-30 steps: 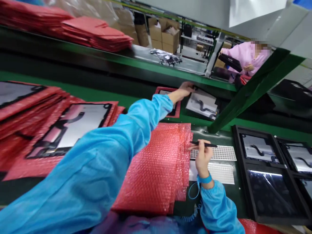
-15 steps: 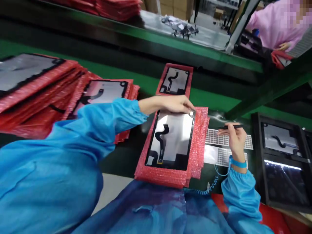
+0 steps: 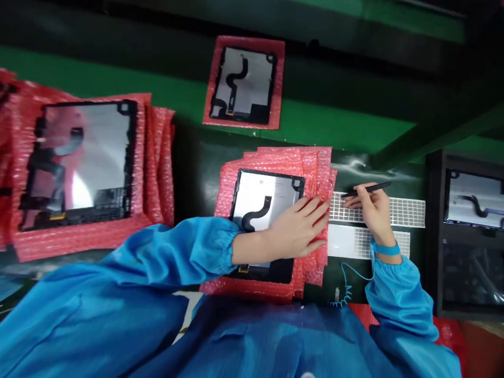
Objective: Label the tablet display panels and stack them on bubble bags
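My left hand (image 3: 297, 228) lies with fingers spread over the right part of a tablet display panel (image 3: 281, 189), fingertips reaching onto the pink bubble-wrap bags (image 3: 311, 168) beneath it. The panel shows a silver back, black edges and a curved black flex cable (image 3: 258, 212); my wrist hides part of it. Pinched in my right hand (image 3: 374, 207) is a slim black pen-like tool (image 3: 366, 189); its exact kind is unclear. Its tip is over the upper white sheet of small grid stickers (image 3: 409, 211). Just below lies another sticker sheet (image 3: 342, 240).
Another panel on pink wrap (image 3: 252, 73) sits at the back. A stack of wrapped panels (image 3: 92, 147) stands at left. To the right is a black frame (image 3: 434, 236) with a panel in it. A coiled blue wrist cord (image 3: 346, 294) hangs from my right wrist.
My left hand has moved from the panel's top edge down across its right side, and its fingers have spread. The view has tilted down; my right hand still holds the black tool over the stickers.
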The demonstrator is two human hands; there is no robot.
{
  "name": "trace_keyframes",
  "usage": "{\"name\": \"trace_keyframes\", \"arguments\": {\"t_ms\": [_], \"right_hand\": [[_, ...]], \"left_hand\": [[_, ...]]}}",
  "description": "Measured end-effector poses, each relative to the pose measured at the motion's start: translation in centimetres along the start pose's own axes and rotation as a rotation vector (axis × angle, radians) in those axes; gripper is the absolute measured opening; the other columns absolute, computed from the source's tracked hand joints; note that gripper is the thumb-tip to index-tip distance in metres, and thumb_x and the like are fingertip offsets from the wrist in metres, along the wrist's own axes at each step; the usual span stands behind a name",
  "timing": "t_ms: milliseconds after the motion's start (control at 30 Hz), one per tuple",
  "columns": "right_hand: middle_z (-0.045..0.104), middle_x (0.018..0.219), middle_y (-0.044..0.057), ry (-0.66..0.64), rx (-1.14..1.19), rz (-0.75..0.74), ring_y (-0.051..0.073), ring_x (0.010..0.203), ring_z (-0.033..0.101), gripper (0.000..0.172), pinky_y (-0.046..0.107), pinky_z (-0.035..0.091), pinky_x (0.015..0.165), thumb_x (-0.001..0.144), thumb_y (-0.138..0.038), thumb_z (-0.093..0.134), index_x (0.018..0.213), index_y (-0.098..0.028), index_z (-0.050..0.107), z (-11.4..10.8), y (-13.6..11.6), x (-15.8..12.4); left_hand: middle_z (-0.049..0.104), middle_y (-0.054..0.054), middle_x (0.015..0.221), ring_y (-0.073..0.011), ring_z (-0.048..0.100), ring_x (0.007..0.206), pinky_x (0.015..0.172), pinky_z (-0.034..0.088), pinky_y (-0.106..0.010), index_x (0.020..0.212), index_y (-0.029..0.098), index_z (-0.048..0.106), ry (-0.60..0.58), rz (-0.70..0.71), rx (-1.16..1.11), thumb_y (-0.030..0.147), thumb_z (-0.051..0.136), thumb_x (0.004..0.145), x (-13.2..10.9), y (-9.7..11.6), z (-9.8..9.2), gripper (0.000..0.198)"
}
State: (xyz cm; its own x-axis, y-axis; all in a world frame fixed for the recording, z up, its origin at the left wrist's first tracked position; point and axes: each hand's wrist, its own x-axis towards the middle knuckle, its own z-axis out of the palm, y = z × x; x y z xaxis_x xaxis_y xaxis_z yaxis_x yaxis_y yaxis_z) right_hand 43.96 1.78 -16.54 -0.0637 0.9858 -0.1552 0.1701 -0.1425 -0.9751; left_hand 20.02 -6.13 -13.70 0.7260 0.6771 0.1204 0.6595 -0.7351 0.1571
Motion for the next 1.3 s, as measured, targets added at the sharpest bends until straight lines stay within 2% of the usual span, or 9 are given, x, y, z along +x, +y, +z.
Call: {"name": "trace_keyframes", "arguments": {"t_ms": [133,267,333,467,600,667,767,967,1300], "right_hand": [[0.079,0.075,0.002,0.011,-0.052,-0.014,0.018,0.059,0.078,0.043,0.028,0.066,0.055,0.095,-0.065,0.073,0.1,-0.023,0.065,0.0,-0.3,-0.3],[0.079,0.075,0.001,0.046,-0.087,-0.031,0.018,0.061,0.079,0.038,0.027,0.065,0.054,0.099,-0.06,0.072,0.101,-0.023,0.065,0.4,-0.6,-0.8],[0.078,0.074,0.0,0.073,-0.116,-0.052,0.018,0.063,0.08,0.033,0.027,0.065,0.055,0.101,-0.056,0.071,0.102,-0.023,0.066,0.8,-0.9,-1.2],[0.078,0.074,-0.001,0.101,-0.141,-0.085,0.019,0.067,0.081,0.027,0.03,0.069,0.062,0.104,-0.05,0.069,0.106,-0.024,0.068,2.1,-1.5,-2.2],[0.078,0.075,-0.001,-0.018,-0.072,-0.065,0.019,0.067,0.081,0.027,0.033,0.071,0.064,0.103,-0.052,0.069,0.106,-0.025,0.067,3.3,-1.1,-2.2],[0.077,0.072,-0.001,-0.016,-0.06,-0.048,0.019,0.065,0.08,0.029,0.032,0.071,0.063,0.103,-0.054,0.069,0.105,-0.025,0.067,3.4,-0.9,-1.9],[0.076,0.071,-0.001,0.029,-0.093,-0.031,0.019,0.063,0.08,0.029,0.032,0.07,0.062,0.103,-0.052,0.069,0.105,-0.023,0.067,3.0,-0.9,-1.8],[0.077,0.079,0.0,0.028,-0.179,-0.095,0.019,0.068,0.081,0.021,0.033,0.07,0.064,0.105,-0.046,0.069,0.108,-0.025,0.069,3.2,-1.6,-2.4],[0.079,0.082,-0.001,-0.023,-0.21,-0.074,0.017,0.068,0.08,0.021,0.03,0.07,0.065,0.106,-0.045,0.068,0.108,-0.024,0.068,3.6,-1.3,-2.0]], "left_hand": [[0.054,-0.02,0.164,-0.04,0.057,0.136,0.108,0.046,-0.051,0.119,0.008,0.075,0.002,0.011,0.051,0.046,0.052,0.107,0.1,-0.6,-0.3,0.047],[0.069,-0.018,0.144,-0.037,0.062,0.126,0.103,0.046,-0.049,0.143,0.013,0.067,0.008,0.043,0.046,0.045,0.051,0.108,0.2,-0.7,-0.7,0.05],[0.072,-0.019,0.135,-0.0367,0.063,0.123,0.105,0.045,-0.049,0.146,0.011,0.065,0.02,0.02,0.066,0.049,0.052,0.107,0.1,-0.4,-0.8,0.056],[0.072,-0.023,0.131,-0.0376,0.063,0.124,0.11,0.043,-0.048,0.126,0.0,0.076,0.042,-0.027,0.09,0.055,0.052,0.106,-0.4,0.0,-0.9,0.063],[0.07,-0.019,0.142,-0.0361,0.062,0.129,0.113,0.044,-0.046,0.122,0.003,0.079,0.055,-0.045,0.069,0.049,0.051,0.108,-0.8,0.0,-1.4,0.056],[0.07,-0.017,0.145,-0.0354,0.062,0.129,0.111,0.045,-0.045,0.119,0.006,0.08,0.063,-0.052,0.058,0.048,0.051,0.108,-0.8,0.0,-1.6,0.053],[0.074,-0.018,0.137,-0.0359,0.064,0.126,0.109,0.046,-0.045,0.111,0.007,0.081,0.052,-0.096,0.056,0.049,0.054,0.106,-0.8,-0.1,-1.8,0.05],[0.075,-0.018,0.134,-0.0366,0.064,0.126,0.111,0.043,-0.046,0.135,0.004,0.074,0.014,-0.128,0.072,0.053,0.053,0.107,-0.6,0.1,-1.8,0.06],[0.074,-0.018,0.135,-0.0364,0.062,0.127,0.112,0.041,-0.045,0.131,0.005,0.077,0.009,-0.126,0.048,0.054,0.055,0.106,-0.5,0.0,-1.8,0.06]]}}
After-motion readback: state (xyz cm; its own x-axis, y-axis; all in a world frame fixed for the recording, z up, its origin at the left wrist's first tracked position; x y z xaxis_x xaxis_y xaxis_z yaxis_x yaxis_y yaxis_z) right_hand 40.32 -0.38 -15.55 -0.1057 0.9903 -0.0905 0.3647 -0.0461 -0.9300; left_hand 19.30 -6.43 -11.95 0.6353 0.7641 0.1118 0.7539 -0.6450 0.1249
